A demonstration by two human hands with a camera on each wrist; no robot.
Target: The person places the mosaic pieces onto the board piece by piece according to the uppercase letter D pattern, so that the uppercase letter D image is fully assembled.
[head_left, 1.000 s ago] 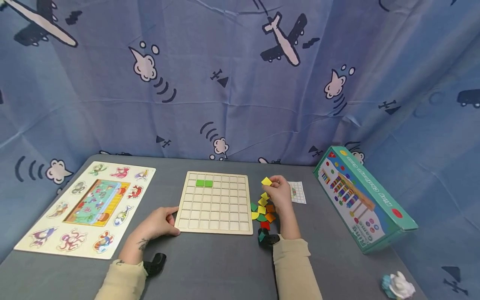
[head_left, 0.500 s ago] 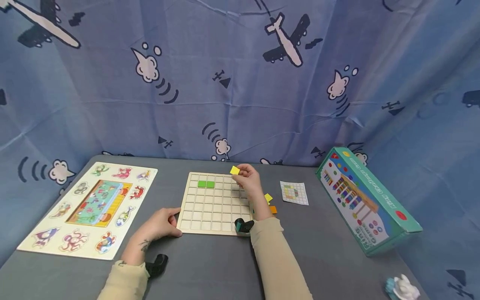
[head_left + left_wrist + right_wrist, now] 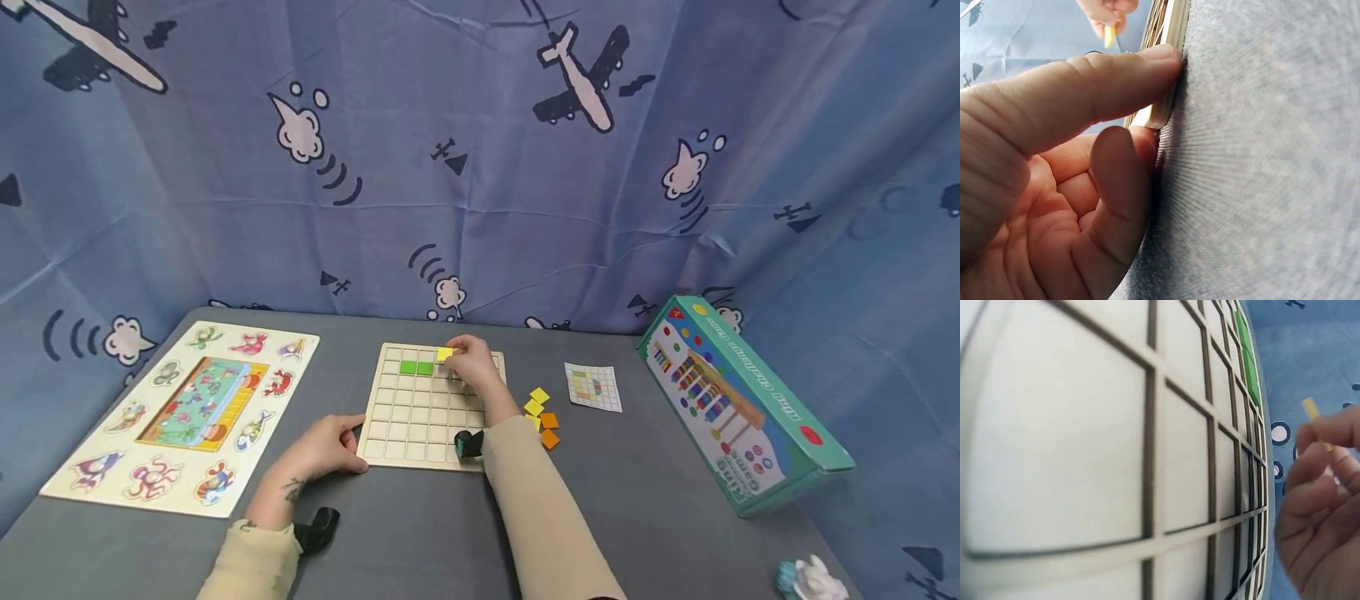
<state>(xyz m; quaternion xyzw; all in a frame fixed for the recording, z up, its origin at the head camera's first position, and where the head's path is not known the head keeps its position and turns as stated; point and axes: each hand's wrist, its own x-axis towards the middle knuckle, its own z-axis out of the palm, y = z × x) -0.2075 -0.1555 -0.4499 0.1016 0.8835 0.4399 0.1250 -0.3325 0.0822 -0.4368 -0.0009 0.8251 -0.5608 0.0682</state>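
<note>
A pale wooden grid board (image 3: 405, 425) lies flat on the grey table, with two green square tiles (image 3: 416, 367) side by side in its second row. Over the board's far rows, just right of the green tiles, my right hand (image 3: 474, 368) pinches a yellow square tile (image 3: 444, 354) between thumb and fingers. The right wrist view shows that yellow tile (image 3: 1309, 409) raised off the grid, seen edge-on. My left hand (image 3: 324, 447) holds the board at its near left corner; in the left wrist view the thumb (image 3: 1159, 55) lies along the edge and other fingers are curled beneath.
Several yellow tiles (image 3: 535, 407) and orange tiles (image 3: 550, 438) lie right of the board, partly behind the right sleeve. Beyond them is a printed grid card (image 3: 592, 387). A sea-animal puzzle board (image 3: 247, 367) lies left; a green game box (image 3: 742, 408) and a small white figurine (image 3: 813, 578) are right.
My right hand has carried the yellow tile left from beside the loose tiles to over the board's far rows. The left hand stays at the board's corner.
</note>
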